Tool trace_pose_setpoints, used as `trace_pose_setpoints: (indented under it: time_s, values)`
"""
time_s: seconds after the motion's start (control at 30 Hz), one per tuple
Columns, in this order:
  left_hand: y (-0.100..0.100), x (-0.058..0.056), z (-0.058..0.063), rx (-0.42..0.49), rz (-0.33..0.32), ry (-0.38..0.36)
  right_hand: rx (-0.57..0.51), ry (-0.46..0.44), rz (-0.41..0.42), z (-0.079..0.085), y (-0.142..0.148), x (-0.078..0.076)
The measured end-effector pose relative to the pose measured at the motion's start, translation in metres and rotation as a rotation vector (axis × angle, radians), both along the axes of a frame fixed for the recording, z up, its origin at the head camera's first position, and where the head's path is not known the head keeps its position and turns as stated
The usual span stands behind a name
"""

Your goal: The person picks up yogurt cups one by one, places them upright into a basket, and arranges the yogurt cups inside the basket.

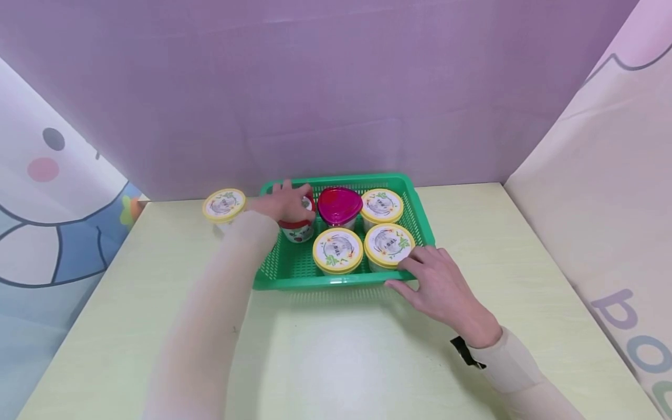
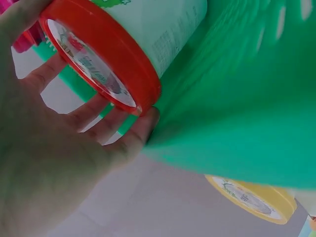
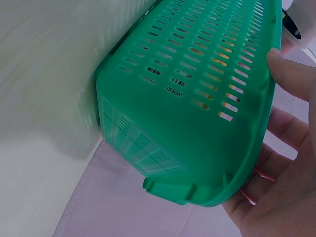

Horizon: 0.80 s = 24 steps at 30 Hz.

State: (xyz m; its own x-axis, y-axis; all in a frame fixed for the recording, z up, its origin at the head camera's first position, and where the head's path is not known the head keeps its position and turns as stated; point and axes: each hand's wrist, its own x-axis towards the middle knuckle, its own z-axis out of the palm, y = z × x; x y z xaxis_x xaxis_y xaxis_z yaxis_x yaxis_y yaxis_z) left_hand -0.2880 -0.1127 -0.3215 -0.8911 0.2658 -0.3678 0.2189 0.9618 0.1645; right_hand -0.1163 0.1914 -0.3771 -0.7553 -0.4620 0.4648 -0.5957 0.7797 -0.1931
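Note:
My left hand point(image 1: 282, 203) grips a red-lidded tub point(image 1: 298, 234) by its lid, at the left end of the green basket point(image 1: 315, 283). The left wrist view shows my fingers spread round the red lid point(image 2: 140, 64), with the tub's white side beyond it. My right hand point(image 1: 443, 291) holds the basket's near right rim, thumb outside and fingers over the edge. Inside the basket, a tub with a magenta lid point(image 1: 340, 205) stands right of the red one. Several yellow-lidded tubs point(image 1: 338, 251) fill the middle and right.
One yellow-lidded tub point(image 1: 224, 205) stands on the table point(image 1: 336, 361) outside the basket, by my left forearm. A purple cloth wall point(image 1: 336, 105) rises close behind the basket. Printed cloth panels point(image 1: 593, 192) border the table at both sides.

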Motion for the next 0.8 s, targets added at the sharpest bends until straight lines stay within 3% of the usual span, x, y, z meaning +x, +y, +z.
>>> trace_pose_setpoints:
  time_s: [0.33,0.63,0.8]
  values:
    - [0.005,0.004,0.001,-0.033,0.012,-0.050,0.008,-0.004,-0.008,-0.002,0.000,0.000]
    - [0.006,0.009,0.015,-0.065,0.006,-0.040,0.012,-0.001,-0.003,-0.002,0.000,0.000]
    - [0.000,0.016,0.024,-0.029,-0.002,-0.018,0.014,-0.004,-0.002,-0.002,0.000,0.000]
